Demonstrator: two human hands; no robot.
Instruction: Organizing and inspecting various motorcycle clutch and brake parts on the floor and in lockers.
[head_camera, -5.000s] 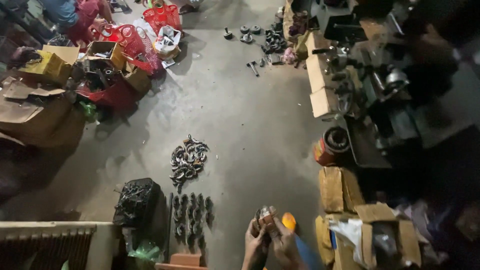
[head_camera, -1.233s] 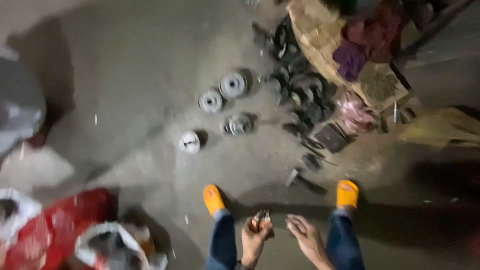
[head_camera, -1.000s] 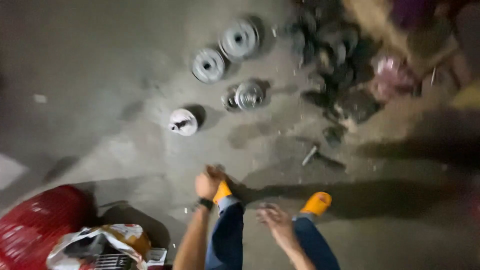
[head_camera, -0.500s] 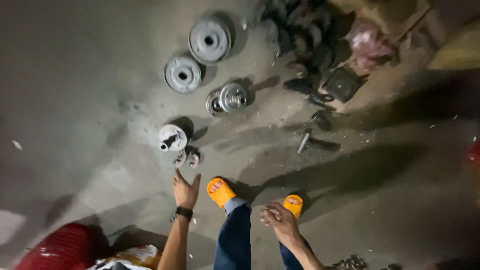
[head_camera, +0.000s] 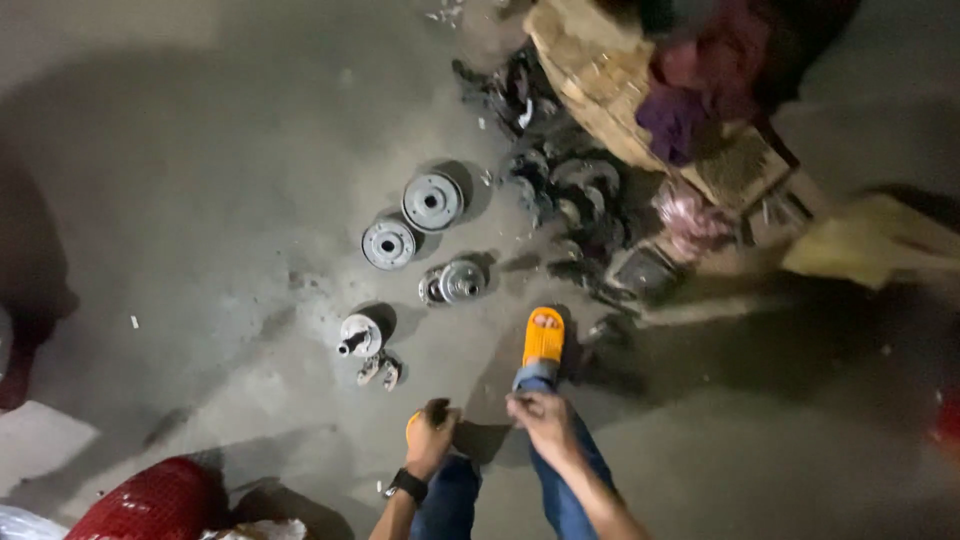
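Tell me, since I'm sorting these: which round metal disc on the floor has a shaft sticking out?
The disc nearest the left hand, with two small parts just below it. The other three discs show no such shaft.

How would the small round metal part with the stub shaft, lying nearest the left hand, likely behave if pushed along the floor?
The round metal part looks like solid cast metal, so probably heavy for its size and rigid. Its stub shaft sticks out sideways, so a push would likely make it pivot or roll in an arc. The concrete floor looks rough, so it would likely scrape, not glide.
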